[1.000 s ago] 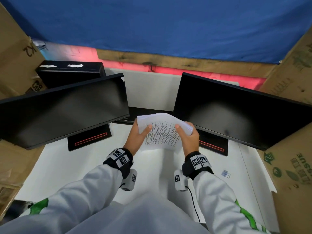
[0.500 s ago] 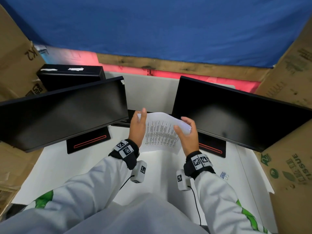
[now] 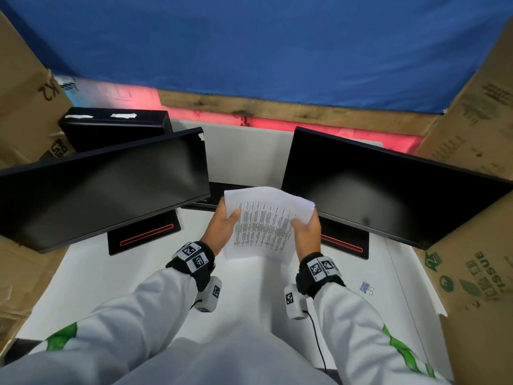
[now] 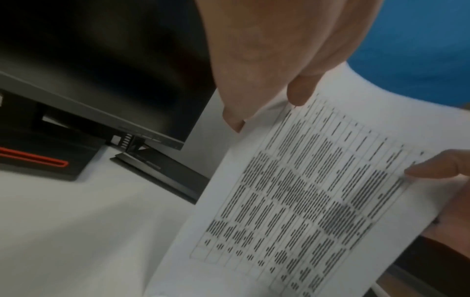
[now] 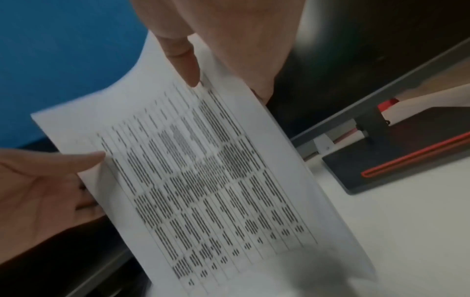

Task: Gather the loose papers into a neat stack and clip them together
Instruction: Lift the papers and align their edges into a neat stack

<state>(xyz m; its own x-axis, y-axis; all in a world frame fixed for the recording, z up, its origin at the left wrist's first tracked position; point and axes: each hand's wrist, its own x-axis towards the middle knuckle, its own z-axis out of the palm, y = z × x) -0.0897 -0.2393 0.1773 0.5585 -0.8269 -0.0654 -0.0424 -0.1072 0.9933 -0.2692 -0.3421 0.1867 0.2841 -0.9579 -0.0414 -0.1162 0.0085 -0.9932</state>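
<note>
A sheaf of white papers (image 3: pixel 263 223) printed with tables stands on its lower edge on the white desk (image 3: pixel 111 279), between two dark monitors. My left hand (image 3: pixel 224 223) grips its left side, thumb on the printed face. My right hand (image 3: pixel 305 226) grips its right side the same way. The left wrist view shows the papers (image 4: pixel 305 201) with my left hand (image 4: pixel 269 94) at their top edge. Through the right wrist camera, the papers (image 5: pixel 203 180) sit under my right hand (image 5: pixel 203 66). A small blue binder clip (image 3: pixel 366 288) lies on the desk right of my right wrist.
Two black monitors (image 3: pixel 102 184) (image 3: pixel 388 184) on red-striped bases flank the papers. A black box (image 3: pixel 113 126) sits back left. Cardboard boxes (image 3: pixel 477 273) line both sides, with a blue cloth (image 3: pixel 249 45) behind.
My left hand opened flat along the papers' left edge half a second ago and now grips them again with the thumb on the front. The sheaf stays upright between both hands.
</note>
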